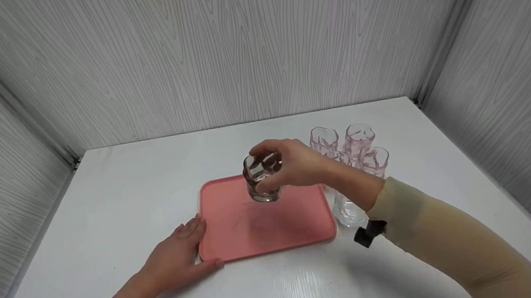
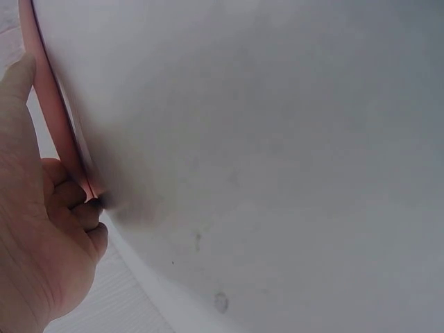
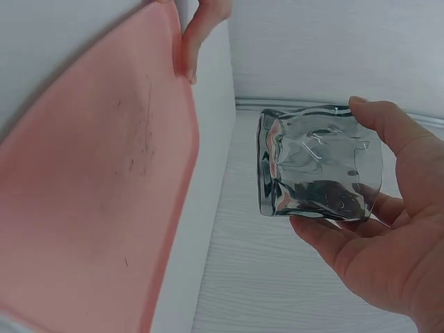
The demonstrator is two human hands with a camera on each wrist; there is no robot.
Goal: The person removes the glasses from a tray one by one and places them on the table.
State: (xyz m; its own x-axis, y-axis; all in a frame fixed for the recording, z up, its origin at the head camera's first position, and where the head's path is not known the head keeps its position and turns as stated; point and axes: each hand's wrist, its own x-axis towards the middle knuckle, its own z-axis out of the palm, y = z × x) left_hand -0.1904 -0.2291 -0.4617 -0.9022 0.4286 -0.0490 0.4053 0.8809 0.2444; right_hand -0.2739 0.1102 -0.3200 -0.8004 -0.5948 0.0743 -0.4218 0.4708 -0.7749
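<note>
My right hand (image 1: 301, 164) holds a clear, grey-tinted glass tumbler (image 1: 264, 197) above the pink tray (image 1: 234, 227). In the right wrist view the thumb lies on one side of the tumbler (image 3: 316, 163) and the fingers on the other, near its rim, with its thick base pointing toward the tray (image 3: 90, 187). At the tray's near left corner, my left hand (image 1: 174, 256) grips the edge, thumb along the front side and fingers along the left side. Its curled fingers meet the tray edge (image 2: 52, 104) in the left wrist view.
Several pink-tinted glasses (image 1: 359, 137) stand close together to the right of the tray, partly hidden behind my right forearm. A clear glass (image 1: 350, 213) stands by the tray's right edge. Grey wood-grain panels (image 1: 220, 53) enclose the white table (image 1: 140, 178) at the back and sides.
</note>
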